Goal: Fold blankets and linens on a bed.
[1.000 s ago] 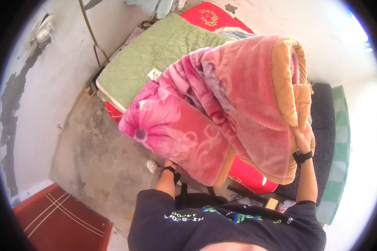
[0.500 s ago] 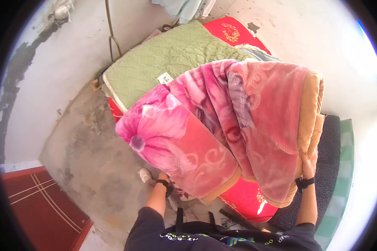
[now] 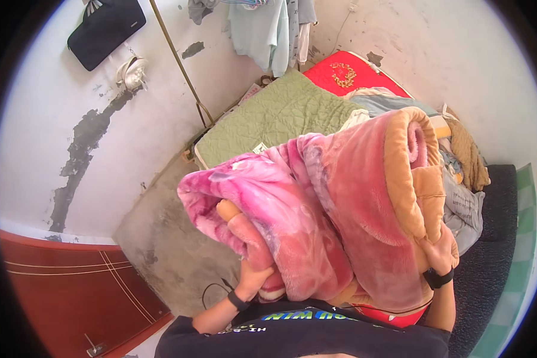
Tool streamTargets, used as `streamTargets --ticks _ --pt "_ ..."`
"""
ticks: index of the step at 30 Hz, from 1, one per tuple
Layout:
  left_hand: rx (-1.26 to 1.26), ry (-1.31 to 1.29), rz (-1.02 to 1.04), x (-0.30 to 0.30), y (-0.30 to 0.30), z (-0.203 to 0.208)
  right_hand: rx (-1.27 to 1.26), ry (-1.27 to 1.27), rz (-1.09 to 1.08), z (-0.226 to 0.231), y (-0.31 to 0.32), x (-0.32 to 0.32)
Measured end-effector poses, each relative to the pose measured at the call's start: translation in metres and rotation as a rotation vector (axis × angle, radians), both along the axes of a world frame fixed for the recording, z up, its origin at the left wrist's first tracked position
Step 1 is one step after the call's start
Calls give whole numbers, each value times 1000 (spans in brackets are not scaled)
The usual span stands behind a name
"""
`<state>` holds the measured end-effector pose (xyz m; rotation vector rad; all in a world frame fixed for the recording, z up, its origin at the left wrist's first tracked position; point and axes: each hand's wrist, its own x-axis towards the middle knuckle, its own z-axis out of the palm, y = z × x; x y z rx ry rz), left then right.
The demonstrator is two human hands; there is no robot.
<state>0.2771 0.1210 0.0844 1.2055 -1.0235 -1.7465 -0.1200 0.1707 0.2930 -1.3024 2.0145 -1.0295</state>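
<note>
In the head view, a thick pink blanket (image 3: pixel 334 209) with a tan border (image 3: pixel 400 173) is bundled between the two hands, spanning the gap from one to the other and bulging up and away from the person beyond both. The left hand (image 3: pixel 255 277) is gripping the blanket at the near edge of its left end, just below a fold where a bit of tan edging sticks out. The right hand (image 3: pixel 440 250) is clasped on the tan border at the near corner of the right end, below the rolled opening; some of its fingers are hidden in the cloth. Behind the blanket, partly covered by it, lies a green quilted pad (image 3: pixel 286 116), with a red mattress (image 3: pixel 340 71) beyond. Grey bedding (image 3: pixel 464 209) sits just beyond the right hand, beside a dark padded surface (image 3: pixel 489 262).
</note>
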Motion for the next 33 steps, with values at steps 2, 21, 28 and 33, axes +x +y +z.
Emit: streamTargets --ticks 2,21,28,33 --pt "17 7 -30 3 1 4 -11 -17 -2 4 2 -3" --pt "-277 -71 167 -11 -80 -50 -109 150 -28 57 -146 -107" --pt "38 -132 93 78 -101 -211 -8 295 -138 -63 -242 -196" --pt "337 -349 -164 91 -103 -230 471 879 -255 -131 -228 -322"
